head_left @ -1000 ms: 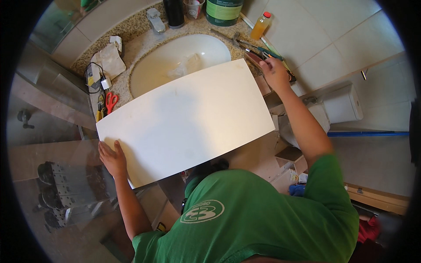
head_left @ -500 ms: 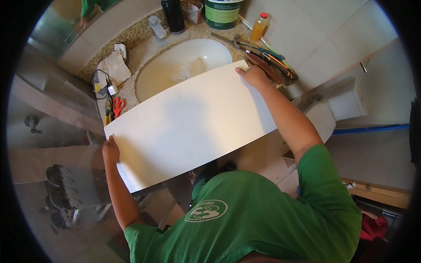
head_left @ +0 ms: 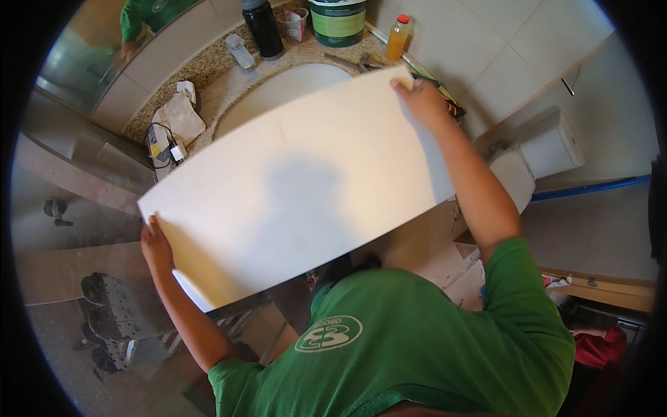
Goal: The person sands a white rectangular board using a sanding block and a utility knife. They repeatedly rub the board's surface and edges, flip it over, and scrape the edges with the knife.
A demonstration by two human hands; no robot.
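Note:
A long white panel (head_left: 299,201) stretches between my two hands, its front face bearing a soft shadow. My left hand (head_left: 157,244) grips its left edge, thumb on the face and the other fingers mostly out of sight behind it. At the upper right corner my right hand (head_left: 425,104) is closed on the panel in the same way. Behind the panel lies the granite countertop (head_left: 215,94) with a white oval sink (head_left: 292,87), whose near part the panel hides.
Near the faucet (head_left: 240,52) stand a black bottle (head_left: 262,31), a plastic cup (head_left: 292,26) and a green bucket (head_left: 338,24). A bottle of amber liquid (head_left: 397,40) is by the wall. A charger (head_left: 178,151) and paper (head_left: 179,118) lie left; a toilet (head_left: 545,149) is right.
The panel has come up nearer to my view, its left end further left and its right end higher. It now covers the red scissors, more of the sink and most of the tools.

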